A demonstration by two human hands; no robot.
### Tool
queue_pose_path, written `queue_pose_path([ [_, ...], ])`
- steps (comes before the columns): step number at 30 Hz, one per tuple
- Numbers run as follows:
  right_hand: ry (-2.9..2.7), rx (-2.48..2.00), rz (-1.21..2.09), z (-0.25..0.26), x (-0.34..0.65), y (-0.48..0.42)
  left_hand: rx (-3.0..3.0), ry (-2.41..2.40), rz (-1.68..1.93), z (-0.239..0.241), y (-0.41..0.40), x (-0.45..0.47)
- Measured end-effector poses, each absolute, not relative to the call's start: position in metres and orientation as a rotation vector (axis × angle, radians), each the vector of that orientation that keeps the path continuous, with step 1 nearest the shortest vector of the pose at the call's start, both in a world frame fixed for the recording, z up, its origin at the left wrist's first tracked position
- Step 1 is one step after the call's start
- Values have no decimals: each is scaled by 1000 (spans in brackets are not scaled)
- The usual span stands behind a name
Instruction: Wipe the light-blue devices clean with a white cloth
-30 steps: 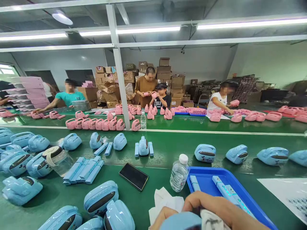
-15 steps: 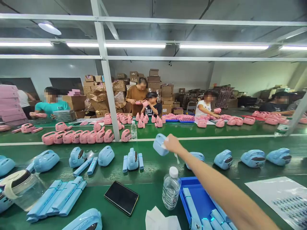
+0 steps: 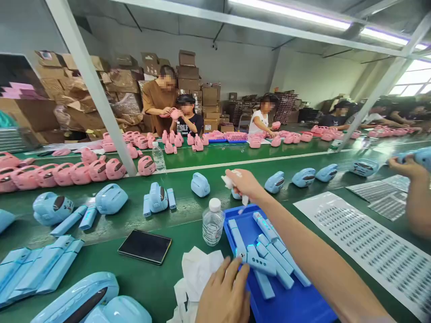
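Note:
My right hand (image 3: 245,185) is closed around a crumpled white tissue (image 3: 229,181), held above the far edge of the blue tray (image 3: 286,303). A light-blue plastic case with a handle (image 3: 200,185) stands on the green belt just left of it. Another blue case (image 3: 236,194) is mostly hidden behind that hand. My left hand (image 3: 224,294) is low in the middle, fingers stretched over the tray's left edge. Its fingertips are close to a blue bar with small round marks (image 3: 261,263); whether they touch cannot be made out. Several similar bars (image 3: 276,258) lie in the tray.
Beside the tray are a water bottle (image 3: 213,224), white tissues (image 3: 198,273) and a black phone (image 3: 144,246). Blue bars (image 3: 40,269) are stacked left. A printed sheet (image 3: 363,246) lies right, near a co-worker's hand (image 3: 409,170) on a blue item. Pink cases (image 3: 72,174) line the far side.
The view has swung right and downward. My right hand has let go of the blue case, which now stands on the belt. My left hand has come into view by the tray.

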State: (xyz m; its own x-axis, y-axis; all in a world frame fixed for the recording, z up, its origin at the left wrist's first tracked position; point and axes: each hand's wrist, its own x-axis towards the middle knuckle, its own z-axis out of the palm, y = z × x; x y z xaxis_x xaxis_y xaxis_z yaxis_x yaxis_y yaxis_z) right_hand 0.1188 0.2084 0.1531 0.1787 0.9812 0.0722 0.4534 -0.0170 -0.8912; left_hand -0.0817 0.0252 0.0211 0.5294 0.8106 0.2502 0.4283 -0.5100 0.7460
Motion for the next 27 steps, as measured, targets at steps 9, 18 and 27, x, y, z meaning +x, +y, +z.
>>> queue_pose_path([
  [9, -1453, -1453, 770, 83, 152, 28, 2307, 1108, 399, 37, 68, -37],
  [18, -1631, -1420, 894, 76, 133, 4, 1462, 1008, 711, 88, 41, -88],
  [27, -1346, -1265, 946, 78, 74, -18, 1057, 881, 841, 99, 27, -94],
])
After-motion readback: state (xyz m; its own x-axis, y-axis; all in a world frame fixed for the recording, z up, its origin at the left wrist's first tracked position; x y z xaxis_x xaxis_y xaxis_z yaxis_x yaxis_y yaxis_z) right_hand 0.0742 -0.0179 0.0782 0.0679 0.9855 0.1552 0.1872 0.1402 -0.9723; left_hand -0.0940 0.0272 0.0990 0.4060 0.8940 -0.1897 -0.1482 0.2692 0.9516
